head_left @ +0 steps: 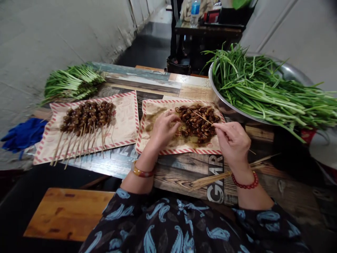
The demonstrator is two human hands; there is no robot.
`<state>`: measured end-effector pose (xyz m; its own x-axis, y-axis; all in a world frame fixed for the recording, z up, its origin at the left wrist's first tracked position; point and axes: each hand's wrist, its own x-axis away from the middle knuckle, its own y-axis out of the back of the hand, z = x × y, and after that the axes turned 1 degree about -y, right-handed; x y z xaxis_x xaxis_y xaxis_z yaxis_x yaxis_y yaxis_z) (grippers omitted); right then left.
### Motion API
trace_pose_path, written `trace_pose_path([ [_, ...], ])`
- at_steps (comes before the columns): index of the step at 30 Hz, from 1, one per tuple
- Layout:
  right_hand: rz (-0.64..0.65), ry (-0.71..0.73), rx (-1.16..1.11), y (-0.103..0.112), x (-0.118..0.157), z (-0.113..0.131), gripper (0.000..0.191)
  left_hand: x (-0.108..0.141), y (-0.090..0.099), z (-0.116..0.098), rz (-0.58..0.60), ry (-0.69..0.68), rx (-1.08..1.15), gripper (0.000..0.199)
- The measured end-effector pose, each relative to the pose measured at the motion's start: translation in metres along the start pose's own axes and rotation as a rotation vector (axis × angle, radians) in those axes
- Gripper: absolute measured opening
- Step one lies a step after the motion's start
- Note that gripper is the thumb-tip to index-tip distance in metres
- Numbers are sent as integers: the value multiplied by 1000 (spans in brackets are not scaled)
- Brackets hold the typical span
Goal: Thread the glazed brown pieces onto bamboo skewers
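My right hand [233,140] pinches a thin wooden skewer [202,117], whose tip points up and left over a pile of glossy dark brown pieces [201,130]. The pile lies on a paper sheet with a red-striped border [180,151]. At the pile's left side is my left hand [166,127], its fingers curled towards the pieces; whether they hold a piece cannot be made out. Filled skewers [86,116] of the same dark pieces lie side by side on another striped sheet [126,123] at the left. Loose bare skewers [210,181] rest beneath my right wrist.
A metal bowl [229,105] heaped with long green stalks [263,91] stands at the right. More greens [71,82] lie at the back left, with blue gloves [25,135] at the left edge. Beyond the table are a person's leg [175,31] and another table with a bottle [195,14].
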<state>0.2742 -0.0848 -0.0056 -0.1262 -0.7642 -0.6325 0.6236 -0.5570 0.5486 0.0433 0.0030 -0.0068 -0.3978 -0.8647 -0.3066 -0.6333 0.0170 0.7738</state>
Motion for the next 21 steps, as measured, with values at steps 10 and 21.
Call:
trace_pose_path([
  [10, 4, -13, -28, -1, -1, 5, 17, -2, -7, -7, 180, -156, 0, 13],
  [21, 10, 32, -39, -4, 0, 7, 19, -2, -28, -27, 224, -111, -299, 36],
])
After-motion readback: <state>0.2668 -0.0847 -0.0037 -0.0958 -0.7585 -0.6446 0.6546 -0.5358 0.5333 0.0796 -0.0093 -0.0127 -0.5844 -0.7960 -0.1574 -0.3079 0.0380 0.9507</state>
